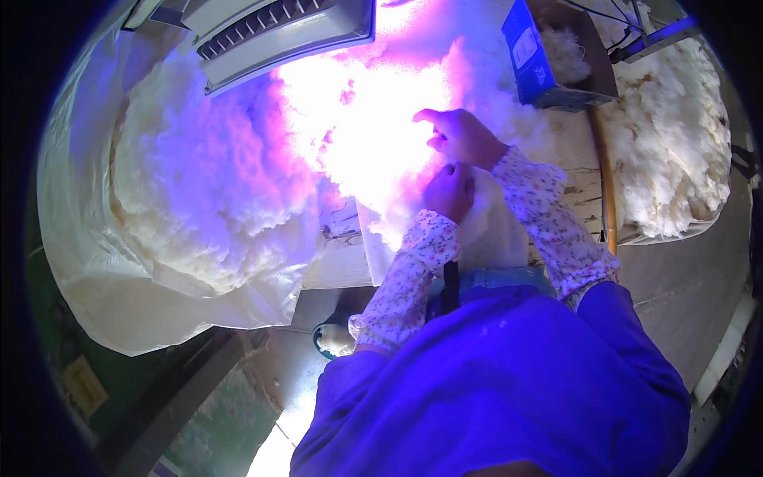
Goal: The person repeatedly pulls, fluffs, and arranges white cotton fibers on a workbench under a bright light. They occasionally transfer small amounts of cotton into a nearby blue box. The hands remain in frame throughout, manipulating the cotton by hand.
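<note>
Glare from a bright violet-white light washes out the middle of a heap of fluffy white fibre (358, 171) on the worktable. My right hand (469, 139) is over the heap's right side, index finger and thumb apart, with nothing visible between them. Just below and nearer to me, my left hand (449, 193) is closed, its knuckles up, beside the fluff. Whatever it holds, if anything, is hidden. Both forearms wear white flower-patterned sleeve covers (409, 262).
A grey lamp housing (290, 36) overhangs the far side. Large fluff piles lie left (199, 183) on clear plastic sheeting (95, 270) and right (668, 143). A blue open box (528, 60) with fluff stands far right, near a wooden rod (606, 183).
</note>
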